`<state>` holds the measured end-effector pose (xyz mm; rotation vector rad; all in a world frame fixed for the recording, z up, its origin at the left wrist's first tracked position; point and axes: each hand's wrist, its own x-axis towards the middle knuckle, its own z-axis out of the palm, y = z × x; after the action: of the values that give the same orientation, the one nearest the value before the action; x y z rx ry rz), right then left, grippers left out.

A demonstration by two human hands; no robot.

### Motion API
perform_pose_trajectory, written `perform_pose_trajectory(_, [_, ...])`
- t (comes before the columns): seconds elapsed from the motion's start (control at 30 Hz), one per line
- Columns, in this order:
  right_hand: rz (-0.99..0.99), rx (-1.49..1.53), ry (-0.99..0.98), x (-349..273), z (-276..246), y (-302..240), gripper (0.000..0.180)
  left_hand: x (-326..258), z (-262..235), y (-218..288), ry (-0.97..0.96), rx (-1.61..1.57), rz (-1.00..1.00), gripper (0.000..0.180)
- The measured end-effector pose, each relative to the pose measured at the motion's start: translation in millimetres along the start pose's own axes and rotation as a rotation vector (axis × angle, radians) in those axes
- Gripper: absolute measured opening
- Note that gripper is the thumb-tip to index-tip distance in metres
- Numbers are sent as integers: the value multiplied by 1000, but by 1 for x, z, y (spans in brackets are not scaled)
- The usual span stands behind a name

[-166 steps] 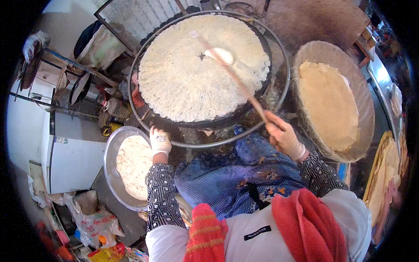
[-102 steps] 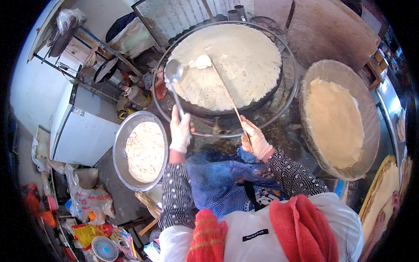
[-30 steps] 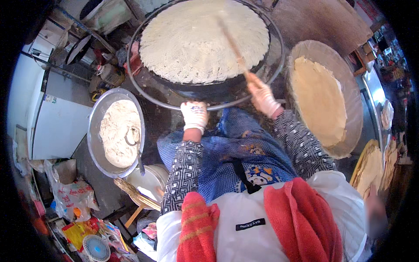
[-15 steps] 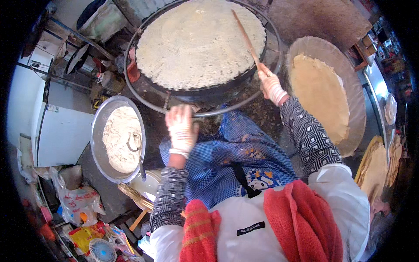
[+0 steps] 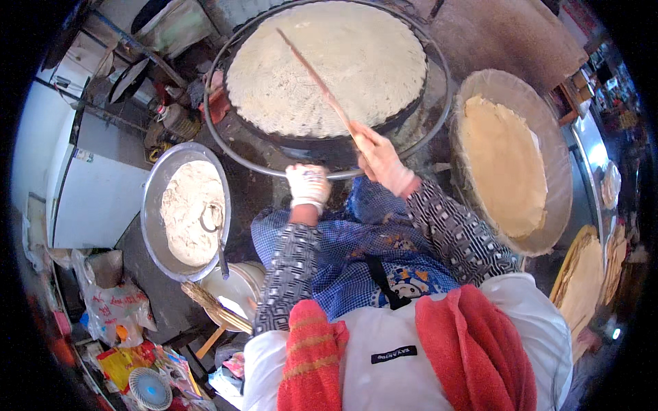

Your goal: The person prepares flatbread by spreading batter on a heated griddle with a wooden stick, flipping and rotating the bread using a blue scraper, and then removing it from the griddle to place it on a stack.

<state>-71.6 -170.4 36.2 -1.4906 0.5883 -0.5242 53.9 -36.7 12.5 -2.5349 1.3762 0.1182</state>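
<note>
My right hand (image 5: 384, 160), in a whitish glove, grips the lower end of a long, thin wooden spreading stick (image 5: 312, 74). The stick slants up to the left over pale batter (image 5: 343, 55), which covers most of a large round griddle (image 5: 288, 140). A grey metal ring (image 5: 232, 148) runs around the griddle, apart from its edge. At the ring's near side my left hand (image 5: 308, 186), also gloved, is closed over the bar. Whether the stick touches the batter along its length is hard to tell.
To the left, a metal basin (image 5: 148, 205) holds dough-like batter and a ladle (image 5: 222, 240). Below it are a white bucket (image 5: 257, 272) and a straw brush (image 5: 205, 301). At right, a lined round basket (image 5: 558, 171) holds thin flatbreads (image 5: 504, 164); more flatbreads (image 5: 582, 274) lie below.
My right hand has moved left and nearer, swinging the stick's tip from the griddle's right side across to its upper left. My left hand remains at the ring, slightly further right in view.
</note>
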Motion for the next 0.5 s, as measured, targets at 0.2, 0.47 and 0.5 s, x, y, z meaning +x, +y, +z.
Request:
perform_pose_trajectory(0.2, [-195,-1437,-206,47,-74,5,46,-9,0,55,248,-302,136,26])
perform_pose_trajectory(0.47, [-159,-459,56,22,-127,29,39,-28,14,-46,363,-197,107,32])
perform_pose_trajectory(0.5, [-333,-604,22,12,-104,41,39,-25,19,-39,437,-256,201,30])
